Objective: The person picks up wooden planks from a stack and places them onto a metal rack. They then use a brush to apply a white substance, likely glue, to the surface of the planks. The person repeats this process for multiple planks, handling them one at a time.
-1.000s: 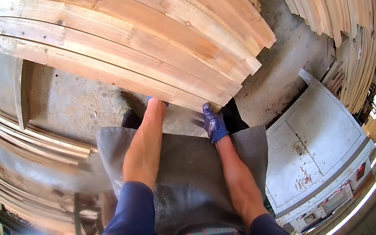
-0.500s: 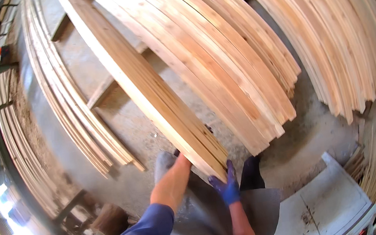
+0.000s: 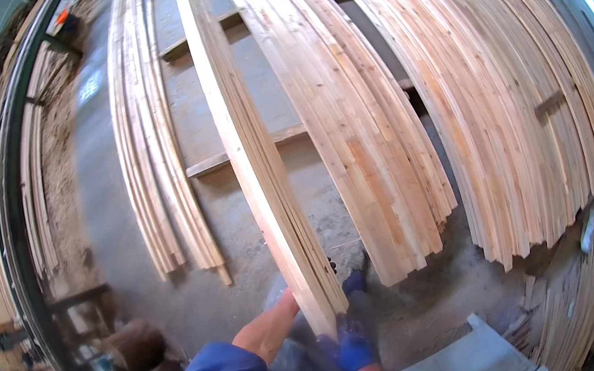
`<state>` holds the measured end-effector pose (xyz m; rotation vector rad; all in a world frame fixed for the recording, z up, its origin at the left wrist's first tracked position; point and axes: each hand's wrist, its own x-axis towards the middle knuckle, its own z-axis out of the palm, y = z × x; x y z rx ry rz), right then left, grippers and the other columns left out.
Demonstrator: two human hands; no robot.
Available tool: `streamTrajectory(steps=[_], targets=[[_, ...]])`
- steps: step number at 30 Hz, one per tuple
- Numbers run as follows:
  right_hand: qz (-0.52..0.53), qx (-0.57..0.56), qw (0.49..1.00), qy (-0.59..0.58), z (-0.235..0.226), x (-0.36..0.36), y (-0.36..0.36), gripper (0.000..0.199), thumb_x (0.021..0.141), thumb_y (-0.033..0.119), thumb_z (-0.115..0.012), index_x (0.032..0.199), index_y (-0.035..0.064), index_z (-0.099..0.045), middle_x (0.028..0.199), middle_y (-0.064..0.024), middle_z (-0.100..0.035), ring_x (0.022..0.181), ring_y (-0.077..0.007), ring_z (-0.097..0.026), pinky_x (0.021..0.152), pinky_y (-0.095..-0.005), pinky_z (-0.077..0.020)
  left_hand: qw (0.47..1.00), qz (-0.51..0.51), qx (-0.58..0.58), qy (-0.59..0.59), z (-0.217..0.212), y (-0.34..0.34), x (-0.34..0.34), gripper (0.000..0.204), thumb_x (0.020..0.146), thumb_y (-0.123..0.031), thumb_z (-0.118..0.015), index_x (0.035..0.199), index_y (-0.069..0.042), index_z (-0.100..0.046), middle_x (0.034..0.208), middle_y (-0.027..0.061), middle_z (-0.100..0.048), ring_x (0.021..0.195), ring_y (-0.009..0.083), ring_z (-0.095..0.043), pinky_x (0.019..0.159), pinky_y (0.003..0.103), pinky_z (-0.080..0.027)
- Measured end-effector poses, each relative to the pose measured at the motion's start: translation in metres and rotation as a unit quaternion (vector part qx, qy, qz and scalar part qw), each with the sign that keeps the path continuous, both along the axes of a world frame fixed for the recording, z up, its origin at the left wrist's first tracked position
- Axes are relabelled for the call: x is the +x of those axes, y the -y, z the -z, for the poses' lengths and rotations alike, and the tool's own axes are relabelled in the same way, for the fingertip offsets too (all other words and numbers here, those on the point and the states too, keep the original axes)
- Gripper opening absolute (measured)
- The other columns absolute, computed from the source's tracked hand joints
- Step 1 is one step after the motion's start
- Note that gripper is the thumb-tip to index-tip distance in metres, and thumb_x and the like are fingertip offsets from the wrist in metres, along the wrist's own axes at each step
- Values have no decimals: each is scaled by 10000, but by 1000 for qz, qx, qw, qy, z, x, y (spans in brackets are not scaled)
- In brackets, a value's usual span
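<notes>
A long, narrow bundle of pale wooden boards (image 3: pixel 263 190) runs away from me, its near end raised at my body. My left forearm comes in from the left, and the hand goes beneath the bundle. Most of that left hand (image 3: pixel 333 265) is hidden; dark fingertips seem to show past the boards' right side, curled round from below. My right hand (image 3: pixel 350 348), in a blue glove, grips the near end of the boards, its fingers up against the end faces.
Thin strips (image 3: pixel 152 169) lie to the left, a wide row of boards (image 3: pixel 353 146) to the right, and a larger stack (image 3: pixel 494 117) farther right. Wooden crosspieces (image 3: pixel 209 165) lie underneath. A green metal rack (image 3: pixel 25 226) stands at far left, a pale panel (image 3: pixel 461 360) near my right.
The whole view has swung, so the boards now point more straight ahead. Their near end and my right hand sit lower in the picture. Both hands remain on the bundle.
</notes>
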<state>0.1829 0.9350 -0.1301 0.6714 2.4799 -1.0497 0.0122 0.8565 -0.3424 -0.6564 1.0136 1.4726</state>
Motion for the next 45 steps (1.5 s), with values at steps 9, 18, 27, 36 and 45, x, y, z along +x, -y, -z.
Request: streamTrajectory(steps=[9,18,27,36,45], targets=[[-214,-69,974,-23,-79,-45,46,910,869,655,-540,1366,-101,-444,1254,-361,-556,1126,-491,-584,968,-529,-457,993,-83,-34,-76,-124,113,-8,766,934,-698,-414,1435,-125,-499,1422,150,-530,1306,302,-500,1085,419,-398],[-557,-128,807,147,-183,-144,245,742,961,648,-312,1242,44,-637,1242,-249,-624,1096,-424,-621,969,-477,-453,976,-148,-72,-144,-210,327,-34,776,924,-713,-419,1420,-125,-522,1405,152,-546,1298,299,-510,1078,414,-402],[-746,-222,616,118,-186,-235,394,562,961,518,-519,1331,100,-581,1251,-205,-639,1182,-360,-600,1014,-411,-447,959,-205,-136,-141,-330,508,-3,786,915,-727,-424,1404,-124,-545,1388,154,-563,1289,297,-520,1071,410,-405],[-72,-542,812,202,-29,-457,496,660,953,532,-555,1458,144,-383,1332,-149,-572,1112,-329,-622,869,-504,-546,930,-318,-181,-48,-452,649,74,797,905,-742,-430,1389,-124,-567,1372,156,-579,1281,295,-529,1064,406,-409],[41,-754,633,171,-23,-484,790,595,1013,506,-347,1301,15,-520,1267,-207,-618,1141,-383,-618,1029,-586,-458,920,-65,-385,24,-326,891,171,970,840,-832,-379,1295,-9,-617,1344,210,-591,1271,353,-542,1061,410,-394]])
